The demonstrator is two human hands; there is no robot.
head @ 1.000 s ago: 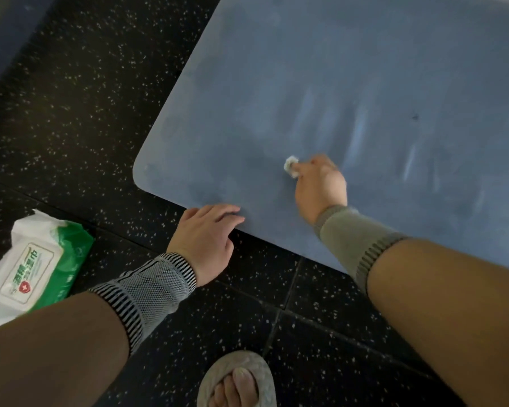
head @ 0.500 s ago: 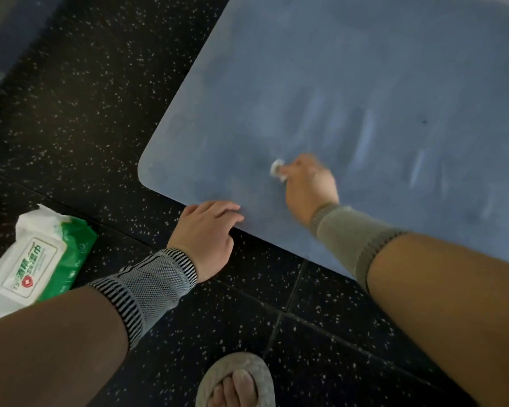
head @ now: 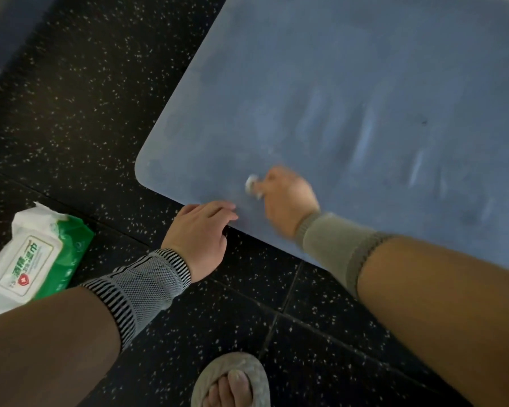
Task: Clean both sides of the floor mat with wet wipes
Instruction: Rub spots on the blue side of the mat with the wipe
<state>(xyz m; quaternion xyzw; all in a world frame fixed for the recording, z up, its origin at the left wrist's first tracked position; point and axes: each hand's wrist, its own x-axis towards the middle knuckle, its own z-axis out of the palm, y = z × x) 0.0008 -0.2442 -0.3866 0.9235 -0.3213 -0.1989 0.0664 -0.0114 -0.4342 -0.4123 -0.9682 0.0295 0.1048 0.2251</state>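
Floor (head: 80, 92): dark, speckled, tiled. Mat (head: 350, 92): blue, lying flat on the floor, its rounded near corner toward the lower left; pale streaks cross its middle. Pack (head: 33, 259): green-and-white wet wipes, on the floor well left of the mat. Left hand (head: 199, 235): fingers straight, resting on the mat's near edge, holding nothing. Right hand (head: 285, 198): blurred, fingers curled around a small white wipe (head: 252, 183) pressed to the mat near the corner. Slipper (head: 232, 380): at bottom centre.

Risks, as judged: the mat may slide or ruck if the left hand's hold is too light for the stroke; the balled wipe covers little surface, so patches may be missed; the underside is not yet reached.

Against the earlier frames: the right hand and wipe have travelled left and nearer, toward the left hand; the left hand has kept its place.
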